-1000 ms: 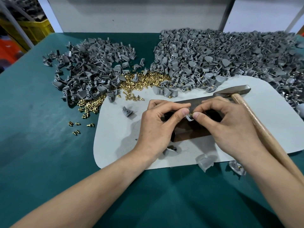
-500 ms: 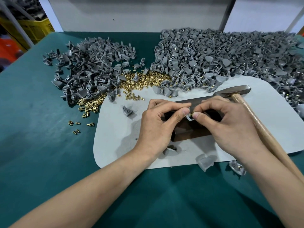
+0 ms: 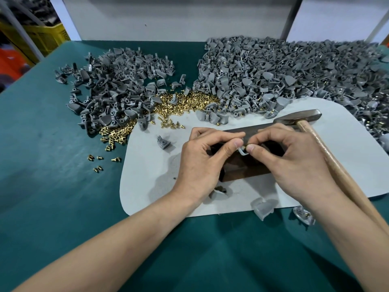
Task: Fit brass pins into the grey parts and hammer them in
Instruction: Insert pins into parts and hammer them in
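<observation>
My left hand [image 3: 202,163] and my right hand [image 3: 294,163] meet over a dark metal block [image 3: 246,167] on the pale mat [image 3: 147,186]. Between the fingertips of both hands a small grey part [image 3: 242,152] is pinched, with a brass pin [image 3: 244,147] at its top under my right fingertips. The part is mostly hidden by the fingers. A hammer [image 3: 299,119] with a wooden handle lies on the mat right of my right hand, its head beyond the block. Loose brass pins [image 3: 185,102] are heaped between two piles of grey parts.
A pile of grey parts [image 3: 113,95] lies at the back left and a larger one [image 3: 294,72] at the back right on the green table [image 3: 52,207]. Single grey parts lie on the mat [image 3: 163,142] and at its near edge [image 3: 264,207]. A few pins [image 3: 99,163] are scattered left.
</observation>
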A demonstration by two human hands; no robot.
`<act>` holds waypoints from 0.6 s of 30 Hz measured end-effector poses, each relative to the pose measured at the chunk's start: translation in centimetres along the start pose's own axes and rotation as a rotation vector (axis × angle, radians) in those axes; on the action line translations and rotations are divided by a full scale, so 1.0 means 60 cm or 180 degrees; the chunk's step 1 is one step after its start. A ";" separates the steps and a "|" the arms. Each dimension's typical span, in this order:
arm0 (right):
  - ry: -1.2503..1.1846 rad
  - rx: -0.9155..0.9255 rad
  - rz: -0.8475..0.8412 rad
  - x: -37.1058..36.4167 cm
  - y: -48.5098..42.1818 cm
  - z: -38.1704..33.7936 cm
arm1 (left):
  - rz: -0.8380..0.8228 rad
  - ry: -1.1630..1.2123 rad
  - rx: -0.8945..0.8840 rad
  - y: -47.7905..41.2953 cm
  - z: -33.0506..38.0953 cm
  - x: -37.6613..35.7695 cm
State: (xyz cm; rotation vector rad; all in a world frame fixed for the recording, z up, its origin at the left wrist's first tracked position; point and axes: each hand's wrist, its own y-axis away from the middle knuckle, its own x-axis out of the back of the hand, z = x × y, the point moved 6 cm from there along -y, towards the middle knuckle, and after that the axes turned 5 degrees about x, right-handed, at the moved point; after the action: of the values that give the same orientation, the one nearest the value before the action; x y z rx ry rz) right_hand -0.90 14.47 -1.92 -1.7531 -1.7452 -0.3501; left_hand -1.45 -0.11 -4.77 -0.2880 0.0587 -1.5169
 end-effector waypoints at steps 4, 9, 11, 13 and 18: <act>0.0017 -0.0005 -0.0026 0.000 -0.001 0.001 | -0.0011 -0.0003 -0.0023 -0.001 -0.002 0.000; -0.0006 -0.0049 -0.0083 0.001 -0.002 0.000 | -0.0010 -0.0047 -0.0040 -0.002 -0.005 0.000; 0.0000 -0.0055 -0.0081 0.001 -0.003 0.000 | -0.0009 -0.0036 -0.0045 -0.002 -0.005 0.000; -0.0003 -0.0068 -0.0086 0.002 -0.003 -0.001 | -0.0011 -0.0010 -0.0036 -0.002 -0.005 0.000; -0.0051 -0.0141 -0.0128 0.001 -0.003 0.001 | -0.0018 0.0002 -0.0030 -0.001 -0.005 -0.001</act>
State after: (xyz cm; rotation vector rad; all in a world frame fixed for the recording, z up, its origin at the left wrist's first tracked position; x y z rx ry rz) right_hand -1.06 14.54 -1.87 -1.7582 -1.7989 -0.3955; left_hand -1.60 -0.12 -5.07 -0.2953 0.0656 -1.5226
